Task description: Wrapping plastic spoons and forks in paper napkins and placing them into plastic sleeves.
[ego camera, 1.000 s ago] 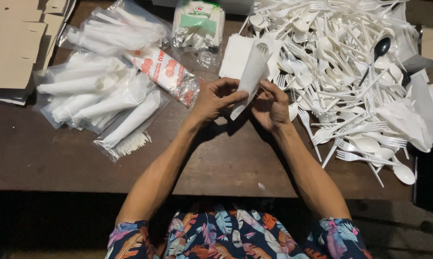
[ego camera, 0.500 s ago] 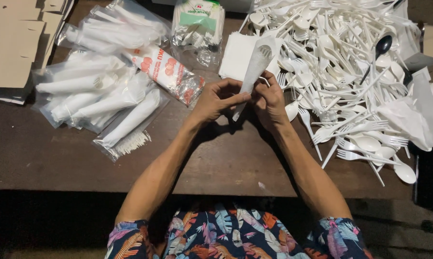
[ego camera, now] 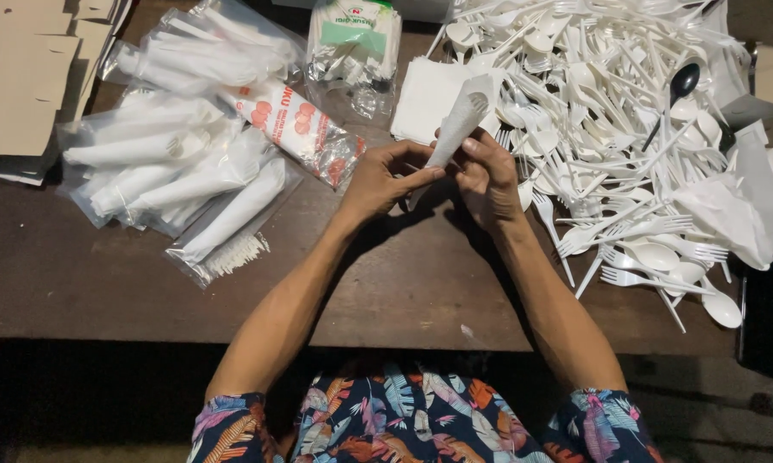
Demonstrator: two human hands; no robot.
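Both my hands meet over the middle of the brown wooden table. My left hand and my right hand together grip a white paper napkin rolled around plastic cutlery; a fork's tines show at its upper end. The roll points up and to the right, over a stack of white napkins. My forearms reach in from the bottom, with floral sleeves at the frame's lower edge.
A big heap of loose white plastic forks and spoons covers the right side, with one black spoon in it. Clear bags of wrapped cutlery rolls lie left, beside a red-printed packet. Cardboard pieces sit far left.
The rolled napkin has stayed between my hands; my fingers have shifted along it, tightening the roll. Everything else on the table is unchanged.
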